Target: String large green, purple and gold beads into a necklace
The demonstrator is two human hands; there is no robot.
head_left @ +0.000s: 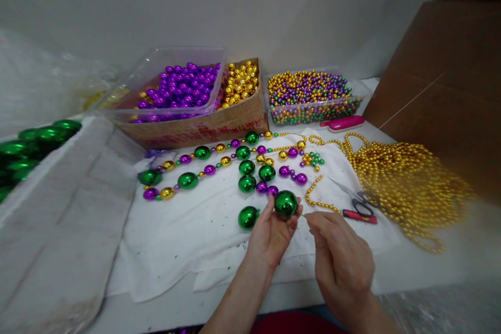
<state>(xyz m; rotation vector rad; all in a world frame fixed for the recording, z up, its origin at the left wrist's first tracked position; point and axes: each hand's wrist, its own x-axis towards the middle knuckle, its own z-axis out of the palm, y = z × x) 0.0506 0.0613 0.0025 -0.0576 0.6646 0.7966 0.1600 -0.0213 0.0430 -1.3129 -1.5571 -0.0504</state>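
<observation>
My left hand (270, 235) holds a large shiny green bead (285, 203) between thumb and fingertips above a white cloth (188, 235). My right hand (340, 261) is pinched shut just to the right of that bead, its fingertips on a thin thread or needle end that is too small to make out. Another loose green bead (248, 217) lies on the cloth left of my left hand. Two strung rows of green, purple and gold beads (203, 159) stretch across the cloth further back. Loose green and purple beads (258, 175) lie between them and my hands.
At the back stand a clear tub of purple beads (176, 88), a cardboard box with gold beads (238, 83) and a clear tray of small mixed beads (309, 96). Scissors (358, 201), a pink tool (342, 123) and a heap of gold bead strands (407, 182) lie right. Green beads (35, 141) sit far left.
</observation>
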